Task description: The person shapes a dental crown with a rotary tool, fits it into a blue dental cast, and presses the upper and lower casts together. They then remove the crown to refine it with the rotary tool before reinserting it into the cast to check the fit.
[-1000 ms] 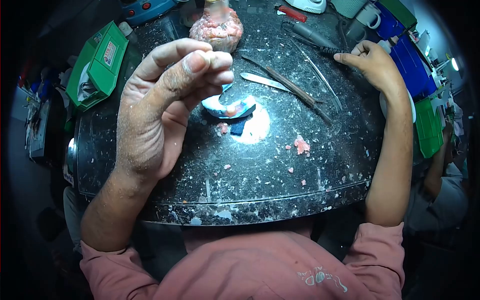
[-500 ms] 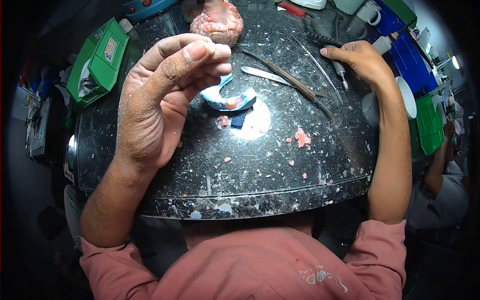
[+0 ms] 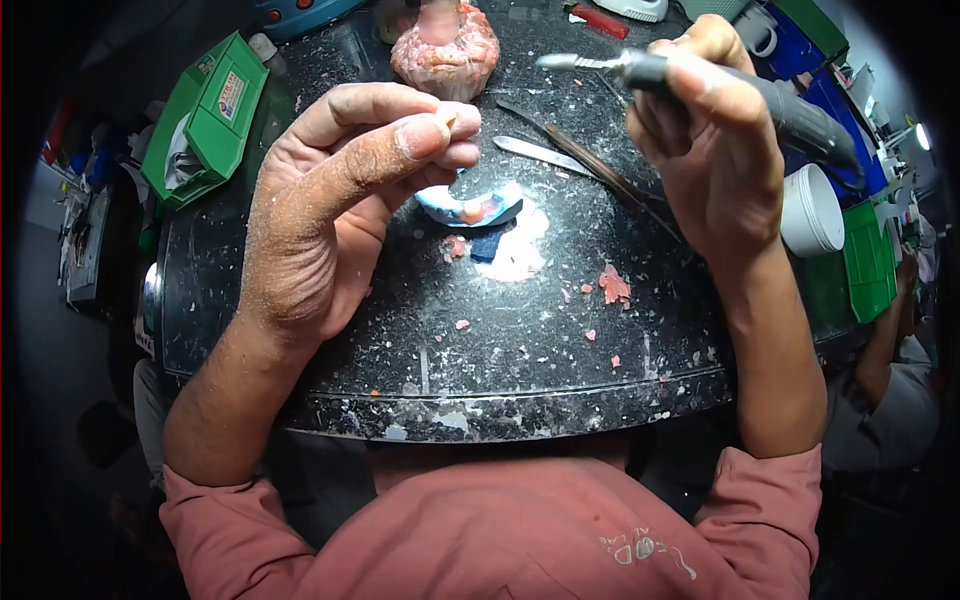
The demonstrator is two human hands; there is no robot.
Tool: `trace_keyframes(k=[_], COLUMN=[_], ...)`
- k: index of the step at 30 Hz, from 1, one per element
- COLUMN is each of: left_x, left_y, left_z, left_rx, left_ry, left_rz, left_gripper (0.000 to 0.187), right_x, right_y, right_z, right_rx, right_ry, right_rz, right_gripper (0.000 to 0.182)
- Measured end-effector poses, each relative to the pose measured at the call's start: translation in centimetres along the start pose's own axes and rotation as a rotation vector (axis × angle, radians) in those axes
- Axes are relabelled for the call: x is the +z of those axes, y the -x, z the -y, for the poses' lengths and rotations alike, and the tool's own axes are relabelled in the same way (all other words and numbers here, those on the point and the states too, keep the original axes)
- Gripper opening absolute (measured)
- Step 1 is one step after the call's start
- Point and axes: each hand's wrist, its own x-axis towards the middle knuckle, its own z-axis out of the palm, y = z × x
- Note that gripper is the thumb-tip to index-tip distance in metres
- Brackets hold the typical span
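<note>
Dusty with pale powder, my left hand (image 3: pixel 330 205) is raised over the left of the dark bench, thumb and fingers pinching a tiny pale piece (image 3: pixel 447 117). My right hand (image 3: pixel 715 150) is wrapped round a black rotary handpiece (image 3: pixel 790 115), whose metal tip points left toward my left hand, some way apart from it. Below and between the hands lies a blue and white curved piece (image 3: pixel 470 205) with a pinkish spot, partly behind my left fingers. A metal blade tool (image 3: pixel 545 154) and a brown-handled tool (image 3: pixel 600 167) lie near the middle.
A pink lumpy mass (image 3: pixel 445 60) stands at the back. Pink scraps (image 3: pixel 614 287) lie on the speckled bench (image 3: pixel 500 350). Green bins (image 3: pixel 205 120) stand left and right, with a white tub (image 3: pixel 812 212) by my right wrist. Part of another person (image 3: pixel 890 400) shows at far right.
My right hand has taken hold of the handpiece, lifted it off the bench and turned its tip leftward. My left hand keeps its pinch, with the small piece now more visible.
</note>
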Motion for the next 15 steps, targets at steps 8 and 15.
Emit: trace_keyframes(k=[8, 15], left_x=[0.5, 0.8], left_y=[0.2, 0.2], left_z=[0.0, 0.3], left_rx=[0.007, 0.058], left_ry=[-0.071, -0.097], left_rz=[-0.038, -0.055], left_gripper=[0.016, 0.016], right_x=[4.8, 5.7], right_y=[1.8, 2.6], right_z=[0.5, 2.0], right_rx=[-0.135, 0.116], right_ry=[0.315, 0.314], right_rz=[-0.117, -0.109], right_gripper=[0.034, 0.031])
